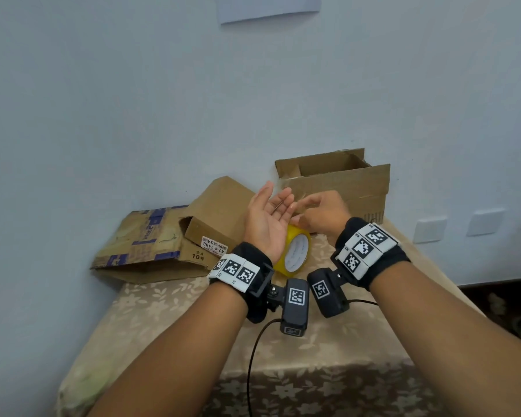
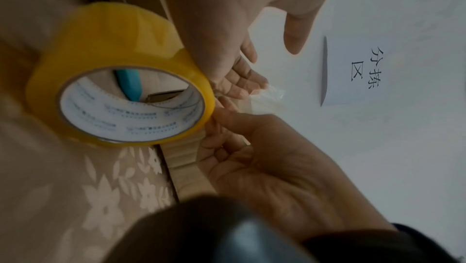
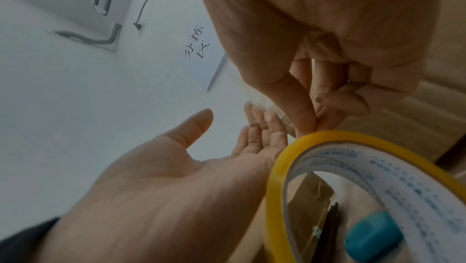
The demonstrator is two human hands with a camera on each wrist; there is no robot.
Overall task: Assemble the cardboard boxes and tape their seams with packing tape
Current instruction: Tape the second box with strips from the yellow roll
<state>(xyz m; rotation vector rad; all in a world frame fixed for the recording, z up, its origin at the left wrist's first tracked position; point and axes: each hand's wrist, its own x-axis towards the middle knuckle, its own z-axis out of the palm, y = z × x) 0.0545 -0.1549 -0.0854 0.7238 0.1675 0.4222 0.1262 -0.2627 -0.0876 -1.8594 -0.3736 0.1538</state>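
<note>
A yellow roll of packing tape (image 1: 295,251) sits low between my wrists, above the cloth; whether it hangs or stands I cannot tell. My left hand (image 1: 268,210) is palm up with straight fingers, and a crumpled clear end of tape (image 2: 267,96) clings to its fingertips. My right hand (image 1: 316,212) pinches the tape strip between thumb and forefinger close to the roll (image 3: 353,167), right beside the left fingers. An assembled open-topped cardboard box (image 1: 337,188) stands behind the hands against the wall. Flattened cardboard boxes (image 1: 151,245) lie at the back left.
A table under a beige floral cloth (image 1: 163,311) carries everything. A teal-handled object (image 3: 373,233) lies behind the roll, seen through its core. A paper sign (image 2: 363,68) hangs on the pale wall. Black cables run from the wrist cameras toward me.
</note>
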